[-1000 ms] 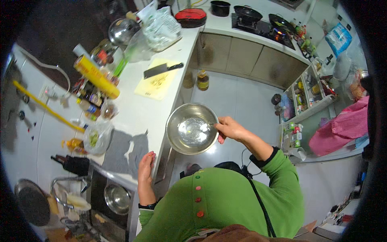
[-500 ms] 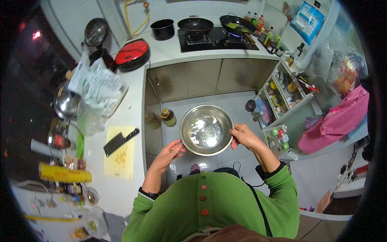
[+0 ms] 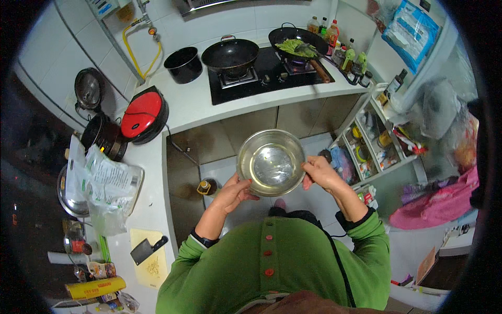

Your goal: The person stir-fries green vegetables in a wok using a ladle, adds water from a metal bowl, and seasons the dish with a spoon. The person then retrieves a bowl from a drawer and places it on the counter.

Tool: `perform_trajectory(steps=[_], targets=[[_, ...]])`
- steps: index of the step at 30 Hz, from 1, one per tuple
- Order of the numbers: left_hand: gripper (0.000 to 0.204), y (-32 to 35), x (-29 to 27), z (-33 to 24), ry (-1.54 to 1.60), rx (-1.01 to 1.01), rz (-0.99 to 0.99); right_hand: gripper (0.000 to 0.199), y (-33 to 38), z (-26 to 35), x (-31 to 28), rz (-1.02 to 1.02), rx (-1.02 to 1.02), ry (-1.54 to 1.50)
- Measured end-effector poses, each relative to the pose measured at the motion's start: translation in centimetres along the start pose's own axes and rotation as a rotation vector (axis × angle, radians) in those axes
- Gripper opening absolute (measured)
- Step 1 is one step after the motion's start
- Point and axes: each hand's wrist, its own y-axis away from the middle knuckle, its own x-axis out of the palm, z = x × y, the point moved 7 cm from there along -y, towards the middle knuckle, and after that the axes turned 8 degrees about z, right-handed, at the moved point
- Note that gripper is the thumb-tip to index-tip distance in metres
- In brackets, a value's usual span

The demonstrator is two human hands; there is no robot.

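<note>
Held level before my body is a round stainless steel bowl [image 3: 272, 163], with a shiny bottom and nothing solid visible inside. My left hand [image 3: 234, 194] supports its lower left rim, fingers partly under it. On the right side my right hand [image 3: 320, 172] pinches the rim, thumb over the edge. Beyond the bowl, a black wok [image 3: 299, 42] with sliced green vegetables and a spatula stands on the right burner over a flame. A second black wok [image 3: 230, 54] sits on the left burner, and a black pot [image 3: 183, 65] stands beside the stove.
On the left counter, a cleaver [image 3: 148, 250] lies on a yellow cutting board [image 3: 163, 261] with chopped pale bits. A red electric pan [image 3: 144, 116] and a plastic bag [image 3: 112, 180] are behind it. An oil bottle [image 3: 208, 187] stands on the floor; a shelf rack [image 3: 374, 133] is at right.
My view has shifted toward the stove, which now appears larger and lower. The bowl stays in both hands, and my left hand reaches a little further along its rim.
</note>
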Motion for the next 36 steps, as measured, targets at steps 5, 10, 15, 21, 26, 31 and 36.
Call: perform_trajectory(steps=[5, 10, 15, 21, 26, 31, 36], targets=[[0.048, -6.3, -2.5, -3.4, 0.077, 0.046, -0.093, 0.031, -6.8, 2.9, -4.1, 0.14, 0.012, 0.017], [0.048, -10.9, -5.1, -6.0, 0.141, 0.1, -0.157, 0.044, -12.9, 6.1, -7.9, 0.233, -0.04, 0.132], [0.041, -15.8, -10.0, -9.8, 0.17, 0.083, -0.14, 0.05, -17.1, 9.1, -17.6, -0.059, -0.164, 0.225], [0.037, -21.9, -11.8, -15.6, 0.119, 0.155, -0.186, 0.03, -17.5, 16.1, -31.6, -0.782, -0.424, 0.793], [0.047, -26.9, -12.7, -18.8, 0.057, 0.04, -0.173, 0.045, -22.5, 16.2, -38.0, -0.887, -0.288, 1.365], [0.047, -30.3, -13.4, -19.7, 0.084, 0.069, -0.189, 0.054, -30.0, 13.7, -43.2, -0.674, -0.039, 1.383], [0.048, -31.8, -13.5, -19.9, 0.093, 0.072, -0.203, 0.037, -32.1, 14.2, -45.2, -0.64, 0.05, 1.334]])
